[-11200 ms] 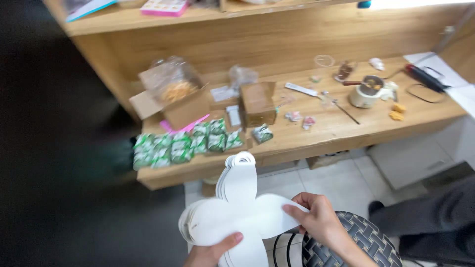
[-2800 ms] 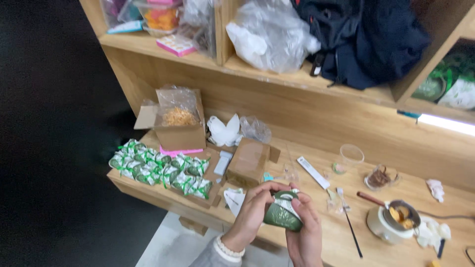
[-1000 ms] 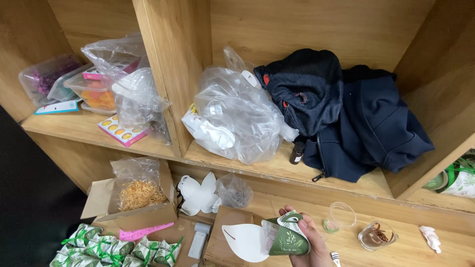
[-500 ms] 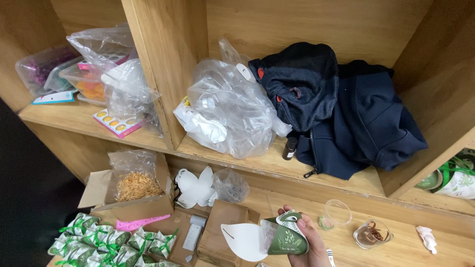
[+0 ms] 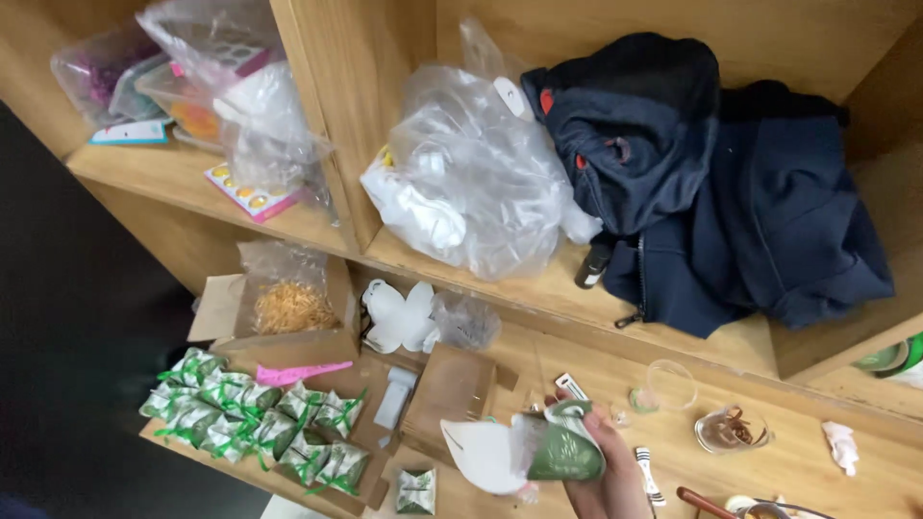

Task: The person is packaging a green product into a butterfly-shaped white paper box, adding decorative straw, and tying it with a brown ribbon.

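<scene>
Right hand (image 5: 606,471) closed around a half-folded paper box (image 5: 538,450): green leaf-printed side in the fingers, one white petal flap sticking out unfolded. Box held above the wooden counter (image 5: 586,370), just beside the brown carton (image 5: 450,389).

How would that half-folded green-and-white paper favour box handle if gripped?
The half-folded green-and-white paper favour box is probably light and crushable: thin card. Its unfolded white flap likely flops. The right hand holds it by the fingertips alone.
</scene>
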